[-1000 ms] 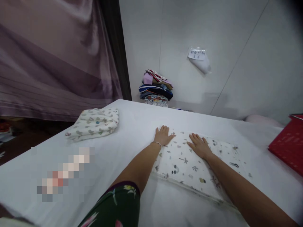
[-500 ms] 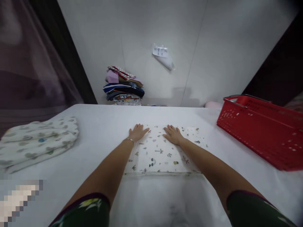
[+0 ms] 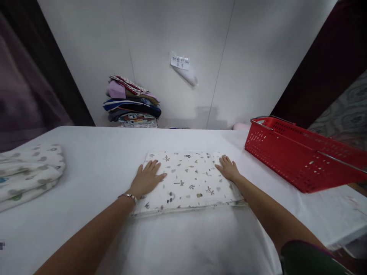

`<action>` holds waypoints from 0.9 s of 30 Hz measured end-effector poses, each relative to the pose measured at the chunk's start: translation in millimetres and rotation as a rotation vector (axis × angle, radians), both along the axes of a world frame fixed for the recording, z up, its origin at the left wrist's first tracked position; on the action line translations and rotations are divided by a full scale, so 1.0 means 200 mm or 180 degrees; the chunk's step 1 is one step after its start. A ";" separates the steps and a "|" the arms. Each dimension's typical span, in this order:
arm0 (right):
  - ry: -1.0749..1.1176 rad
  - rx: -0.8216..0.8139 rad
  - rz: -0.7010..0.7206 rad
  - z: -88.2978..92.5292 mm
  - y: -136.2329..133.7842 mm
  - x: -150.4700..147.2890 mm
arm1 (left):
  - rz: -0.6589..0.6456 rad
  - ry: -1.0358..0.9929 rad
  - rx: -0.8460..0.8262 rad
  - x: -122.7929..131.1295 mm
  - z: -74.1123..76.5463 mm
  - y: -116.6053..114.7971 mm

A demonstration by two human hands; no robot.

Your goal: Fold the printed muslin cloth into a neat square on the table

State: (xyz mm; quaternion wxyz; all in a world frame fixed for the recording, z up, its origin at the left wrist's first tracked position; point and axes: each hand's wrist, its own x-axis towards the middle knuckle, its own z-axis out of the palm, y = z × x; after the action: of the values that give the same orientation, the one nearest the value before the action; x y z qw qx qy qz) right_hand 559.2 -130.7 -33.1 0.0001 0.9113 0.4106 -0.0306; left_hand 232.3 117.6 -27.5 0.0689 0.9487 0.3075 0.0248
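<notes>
A folded white cloth with small printed plants and rainbows lies flat on the white table. Clear plastic seems to show around its edges. My left hand rests palm down on the cloth's left side, fingers spread, a bracelet at the wrist. On the right edge lies my right hand, also flat with fingers apart. Neither hand grips anything.
A red perforated basket with metal handles stands at the right. Another patterned white cloth is bunched at the far left. Behind the table, folded fabrics are stacked against the wall, where a labelled plastic bag hangs.
My hands have moved apart, the left one toward me and leftward, the right one to the cloth's right edge. The view has turned slightly right.
</notes>
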 end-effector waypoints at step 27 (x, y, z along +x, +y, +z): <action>0.1461 0.1650 -0.0575 0.06 -0.42 -0.20 | -0.0186 -0.0579 0.0534 -0.36 0.01 -0.30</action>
State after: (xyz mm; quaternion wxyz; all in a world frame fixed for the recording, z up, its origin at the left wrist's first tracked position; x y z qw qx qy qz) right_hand 519.2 -214.9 -21.5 -0.3259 0.8831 0.3118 -0.1292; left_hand 161.0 58.5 -24.8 0.0176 0.9535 0.2691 0.1345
